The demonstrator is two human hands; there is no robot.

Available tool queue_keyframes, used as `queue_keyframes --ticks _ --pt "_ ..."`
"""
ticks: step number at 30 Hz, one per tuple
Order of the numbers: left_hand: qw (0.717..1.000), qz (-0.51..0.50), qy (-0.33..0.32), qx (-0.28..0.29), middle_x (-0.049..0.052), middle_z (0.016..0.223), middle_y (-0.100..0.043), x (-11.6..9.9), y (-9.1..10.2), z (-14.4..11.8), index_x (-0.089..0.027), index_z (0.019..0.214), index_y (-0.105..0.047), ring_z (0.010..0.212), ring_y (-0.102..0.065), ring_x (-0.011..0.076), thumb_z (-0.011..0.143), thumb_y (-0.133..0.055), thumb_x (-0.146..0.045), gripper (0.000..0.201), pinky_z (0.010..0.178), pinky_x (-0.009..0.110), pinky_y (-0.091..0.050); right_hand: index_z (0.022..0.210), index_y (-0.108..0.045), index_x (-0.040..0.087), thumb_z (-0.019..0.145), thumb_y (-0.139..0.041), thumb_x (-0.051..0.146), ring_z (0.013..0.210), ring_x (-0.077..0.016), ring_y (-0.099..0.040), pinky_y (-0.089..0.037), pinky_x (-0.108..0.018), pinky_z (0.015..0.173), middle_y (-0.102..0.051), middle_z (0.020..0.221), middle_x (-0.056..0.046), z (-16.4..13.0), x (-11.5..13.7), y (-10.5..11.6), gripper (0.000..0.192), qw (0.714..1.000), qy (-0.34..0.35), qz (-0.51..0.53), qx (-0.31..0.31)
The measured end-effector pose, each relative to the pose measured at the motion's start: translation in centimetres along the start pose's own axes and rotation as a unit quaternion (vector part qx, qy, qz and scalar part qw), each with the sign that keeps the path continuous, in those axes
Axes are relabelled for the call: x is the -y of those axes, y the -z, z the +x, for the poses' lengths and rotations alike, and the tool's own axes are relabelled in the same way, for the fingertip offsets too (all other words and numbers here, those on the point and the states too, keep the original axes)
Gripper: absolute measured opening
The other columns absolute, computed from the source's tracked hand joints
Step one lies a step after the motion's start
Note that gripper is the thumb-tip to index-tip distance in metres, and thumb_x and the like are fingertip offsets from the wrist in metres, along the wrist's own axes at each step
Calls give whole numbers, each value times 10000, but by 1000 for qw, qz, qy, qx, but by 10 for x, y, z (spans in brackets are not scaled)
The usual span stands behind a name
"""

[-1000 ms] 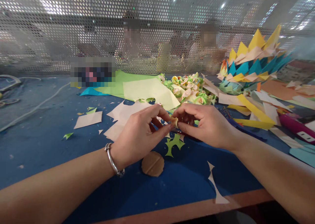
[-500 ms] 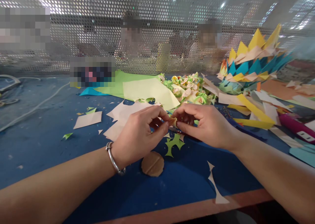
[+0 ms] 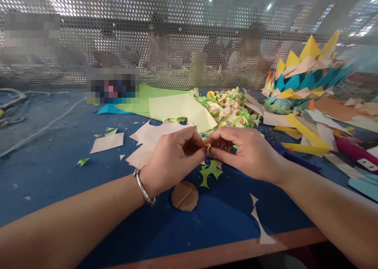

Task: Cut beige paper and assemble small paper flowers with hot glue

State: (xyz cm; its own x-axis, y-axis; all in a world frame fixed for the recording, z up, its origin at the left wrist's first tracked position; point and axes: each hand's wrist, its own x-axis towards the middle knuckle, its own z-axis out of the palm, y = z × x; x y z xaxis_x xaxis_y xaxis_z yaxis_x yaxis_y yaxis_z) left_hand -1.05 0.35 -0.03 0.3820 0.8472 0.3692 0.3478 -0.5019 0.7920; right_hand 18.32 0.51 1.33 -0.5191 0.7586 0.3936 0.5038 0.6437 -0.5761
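My left hand (image 3: pixel 177 154), with a silver bracelet at the wrist, pinches one side of a small pale-yellow piece of paper (image 3: pixel 208 147). The fingers of my right hand (image 3: pixel 246 151) close on its other side. Most of the paper is hidden by my fingertips. Below my left hand a round brown cardboard disc (image 3: pixel 185 196) lies flat on the blue table. A cut green paper scrap (image 3: pixel 211 173) sits just under my fingers. Behind my hands is a heap of small curled paper pieces (image 3: pixel 233 107) in green, pink and yellow.
Pale pink paper with cut-out edges (image 3: pixel 144 133) and green and cream sheets (image 3: pixel 180 107) lie at mid-left. To the right are a spiky layered paper model (image 3: pixel 304 78), yellow strips (image 3: pixel 310 139) and a magenta tool (image 3: pixel 354 151). A perforated metal screen (image 3: pixel 189 32) stands behind.
The small paper between my fingertips looks more curled, and my left fingers have shifted slightly to the right. The whole view has moved a little; the things on the table stay in place.
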Motion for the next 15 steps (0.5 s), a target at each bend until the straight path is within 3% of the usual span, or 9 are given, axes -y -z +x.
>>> queue_keyframes --ticks 6,15 --pt "999 -47 19 10 28 729 -672 1 -1 -1 -152 772 -597 635 -617 118 794 -617 -188 47 582 238 -527 883 -657 148 874 -602 182 601 -79 -573 -456 -199 577 -634 733 4 -2 1 3 65 999 30 -22 2" --pt "994 105 -15 23 -27 614 -622 -8 3 -4 -159 750 -593 541 -560 81 802 -570 -123 67 498 192 -440 827 -658 167 886 -593 204 614 -98 -552 -405 -214 569 -618 679 11 -2 -2 2 96 994 51 -99 17"
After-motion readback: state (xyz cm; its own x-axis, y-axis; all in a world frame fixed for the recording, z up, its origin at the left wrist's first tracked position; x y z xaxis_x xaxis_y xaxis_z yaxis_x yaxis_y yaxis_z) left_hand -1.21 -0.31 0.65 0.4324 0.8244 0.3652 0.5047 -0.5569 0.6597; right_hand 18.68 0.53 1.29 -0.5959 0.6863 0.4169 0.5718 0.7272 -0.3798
